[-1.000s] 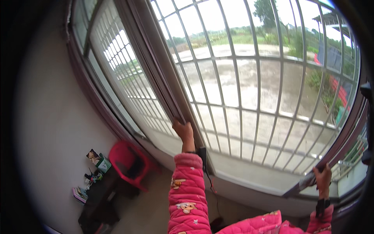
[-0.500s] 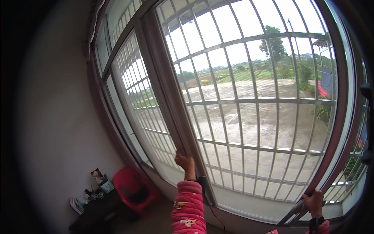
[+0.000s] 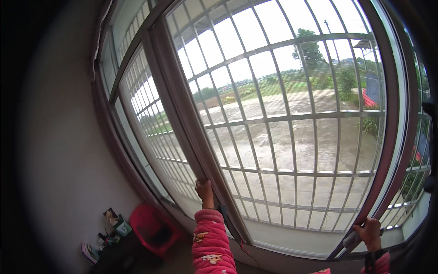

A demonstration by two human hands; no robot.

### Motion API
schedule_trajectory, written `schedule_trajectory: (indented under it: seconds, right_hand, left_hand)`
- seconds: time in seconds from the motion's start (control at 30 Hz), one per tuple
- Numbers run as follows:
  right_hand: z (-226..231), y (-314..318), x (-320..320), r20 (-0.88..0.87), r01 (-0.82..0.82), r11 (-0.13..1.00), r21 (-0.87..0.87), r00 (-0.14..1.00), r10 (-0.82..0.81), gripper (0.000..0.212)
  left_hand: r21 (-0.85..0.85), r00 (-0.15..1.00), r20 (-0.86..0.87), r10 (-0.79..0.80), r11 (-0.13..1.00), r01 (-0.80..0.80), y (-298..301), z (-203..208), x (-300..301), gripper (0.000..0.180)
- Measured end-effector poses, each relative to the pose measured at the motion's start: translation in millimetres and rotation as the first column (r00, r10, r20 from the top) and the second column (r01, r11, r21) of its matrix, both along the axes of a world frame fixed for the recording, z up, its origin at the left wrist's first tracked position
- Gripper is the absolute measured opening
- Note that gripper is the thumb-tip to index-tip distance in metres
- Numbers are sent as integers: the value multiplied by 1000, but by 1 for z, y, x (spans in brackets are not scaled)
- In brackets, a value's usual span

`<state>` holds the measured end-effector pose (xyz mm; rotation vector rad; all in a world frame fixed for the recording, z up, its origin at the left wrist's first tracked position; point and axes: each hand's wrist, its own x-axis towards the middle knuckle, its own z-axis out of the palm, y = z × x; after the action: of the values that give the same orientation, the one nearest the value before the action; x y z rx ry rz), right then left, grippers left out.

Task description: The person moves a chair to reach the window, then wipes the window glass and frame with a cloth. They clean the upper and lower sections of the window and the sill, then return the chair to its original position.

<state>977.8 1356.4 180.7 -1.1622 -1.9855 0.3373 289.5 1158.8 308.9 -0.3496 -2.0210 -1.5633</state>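
A large sliding window with a dark brown frame is before me. My left hand (image 3: 204, 189) is closed around the upright middle bar (image 3: 182, 109) of the frame, low down, its arm in a padded pink sleeve (image 3: 212, 246) with printed figures. At the lower right, my right hand (image 3: 370, 230) grips the reddish-brown right upright (image 3: 382, 182) of the window panel near its bottom corner. Something grey and dark (image 3: 351, 239), too unclear to name, lies beside that hand. Dark bands circle both wrists.
Metal security bars (image 3: 292, 116) stand outside the glass, with a concrete yard (image 3: 292, 141) beyond. At lower left are a red plastic chair (image 3: 148, 226) and a dark table (image 3: 112, 260) holding books and small items. A thin cable (image 3: 248, 253) hangs below the middle bar.
The view has turned slightly, so the window has shifted left in the picture. Both hands keep their holds on the frame; the right hand sits a little higher in view.
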Motion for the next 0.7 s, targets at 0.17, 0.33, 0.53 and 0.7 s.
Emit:
schedule_trajectory:
  seconds: [0.17,0.33,0.53,0.7]
  right_hand:
    - [13,8,52,-170,207,974,-95,960,-220,33]
    - [28,36,58,-91,4,998,-58,996,-9,45]
    - [29,51,49,43,31,982,-186,999,-24,50]
    - [22,45,45,67,-25,981,-194,997,39,39]
  left_hand:
    - [80,986,-62,-154,984,158,10,4,8,44]
    - [253,959,-193,-209,934,254,17,3,-4,41]
    - [176,967,-243,-80,976,125,2,22,-17,47]
    - [211,981,-178,71,977,-32,-20,44,32,55]
